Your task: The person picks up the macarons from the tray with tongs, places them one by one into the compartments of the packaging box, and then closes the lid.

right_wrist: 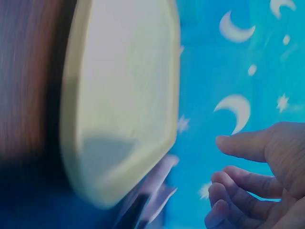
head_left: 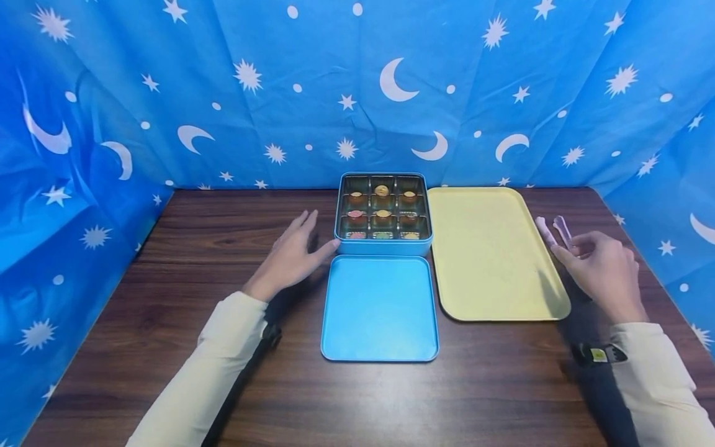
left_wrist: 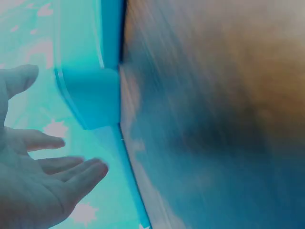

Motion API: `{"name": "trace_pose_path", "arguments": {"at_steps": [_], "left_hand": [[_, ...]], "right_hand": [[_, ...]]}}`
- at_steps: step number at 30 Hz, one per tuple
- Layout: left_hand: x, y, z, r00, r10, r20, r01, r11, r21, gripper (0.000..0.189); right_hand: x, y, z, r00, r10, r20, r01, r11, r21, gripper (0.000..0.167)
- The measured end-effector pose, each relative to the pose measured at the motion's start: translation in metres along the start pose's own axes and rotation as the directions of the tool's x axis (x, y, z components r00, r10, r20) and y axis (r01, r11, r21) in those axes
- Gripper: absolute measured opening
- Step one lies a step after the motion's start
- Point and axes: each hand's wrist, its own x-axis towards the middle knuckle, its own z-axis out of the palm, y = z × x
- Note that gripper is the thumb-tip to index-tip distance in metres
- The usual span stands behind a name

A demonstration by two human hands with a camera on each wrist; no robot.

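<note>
A blue square tin (head_left: 384, 247) with a divided tray of several small sweets stands at the back of the table. My left hand (head_left: 290, 257) is just left of it, fingers spread and straight, thumb close to the tin's front left corner; in the left wrist view a gap shows between them. Pale purple tongs (head_left: 562, 231) lie along the right side of a yellow tray (head_left: 491, 254). My right hand (head_left: 606, 273) hovers by the near end of the tongs with loosely bent fingers. In the right wrist view nothing is between its thumb and fingers.
The tin's blue lid (head_left: 380, 310) lies flat in front of the tin. A blue curtain (head_left: 335, 81) with moons and stars borders the dark wooden table (head_left: 491, 397) at the back and sides.
</note>
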Motion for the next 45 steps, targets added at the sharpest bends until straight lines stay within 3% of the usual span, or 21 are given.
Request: {"name": "trace_pose_path", "arguments": {"at_steps": [7, 13, 18, 22, 29, 37, 45], "left_hand": [[-0.036, 0.004, -0.004, 0.999, -0.012, 0.031, 0.014, 0.998, -0.060, 0.070], [-0.058, 0.007, 0.001, 0.998, -0.017, 0.060, 0.020, 0.999, -0.046, 0.048], [-0.068, 0.010, 0.007, 0.993, -0.035, 0.112, 0.040, 0.998, -0.041, 0.041], [-0.072, 0.015, 0.011, 0.986, -0.056, 0.157, 0.061, 0.998, -0.027, 0.041], [-0.073, 0.021, 0.017, 0.971, -0.099, 0.216, 0.110, 0.993, -0.038, 0.043], [-0.069, 0.019, 0.019, 0.968, -0.115, 0.223, 0.130, 0.990, -0.055, 0.040], [-0.064, 0.017, 0.022, 0.978, -0.097, 0.183, 0.106, 0.994, -0.038, 0.031]], "right_hand": [[-0.019, -0.040, 0.003, 0.987, -0.152, 0.055, 0.150, 0.988, 0.046, 0.034], [-0.032, -0.068, 0.023, 0.951, -0.306, 0.052, 0.300, 0.949, 0.100, 0.023], [-0.042, -0.090, 0.040, 0.928, -0.337, 0.158, 0.313, 0.937, 0.157, 0.019], [-0.047, -0.104, 0.054, 0.907, -0.331, 0.262, 0.288, 0.939, 0.190, 0.015], [-0.053, -0.117, 0.077, 0.865, -0.361, 0.349, 0.305, 0.930, 0.206, 0.011], [-0.051, -0.128, 0.084, 0.859, -0.330, 0.391, 0.285, 0.943, 0.170, 0.014], [-0.048, -0.135, 0.091, 0.854, -0.321, 0.410, 0.297, 0.947, 0.121, 0.013]]}}
